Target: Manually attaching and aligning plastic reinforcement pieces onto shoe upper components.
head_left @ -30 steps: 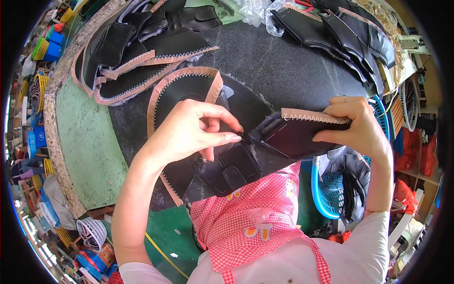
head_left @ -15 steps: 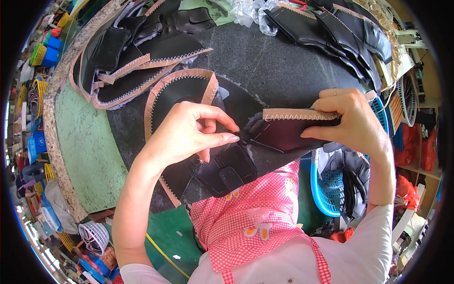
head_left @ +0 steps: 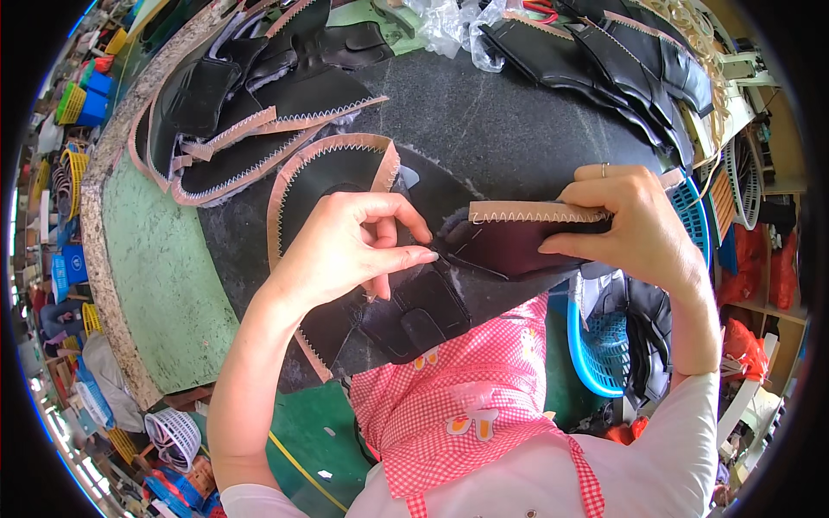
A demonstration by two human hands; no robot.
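My right hand (head_left: 635, 220) grips a black leather shoe upper (head_left: 518, 246) by its right end, thumb in front and fingers behind. A tan strip (head_left: 535, 212) with white zigzag stitching runs along its top edge. Thumb and forefinger of my left hand (head_left: 345, 246) come together in a pinch at the left end of that piece. Whatever lies between those fingertips is too small to make out. Beneath my left hand, another black piece (head_left: 414, 315) with a tan zigzag-stitched edge lies on the dark work surface (head_left: 432, 104), partly hidden by the hand.
More black stitched pieces (head_left: 194, 95) are heaped at the far left. A row of black uppers (head_left: 596, 73) lies at the far right, near clear plastic (head_left: 445, 26). A blue basket (head_left: 596, 363) holding black pieces stands beside me at the right.
My right hand and the shoe upper have shifted slightly left. The left hand keeps its pinch almost in place, and the pieces on the table have shifted slightly in the view.
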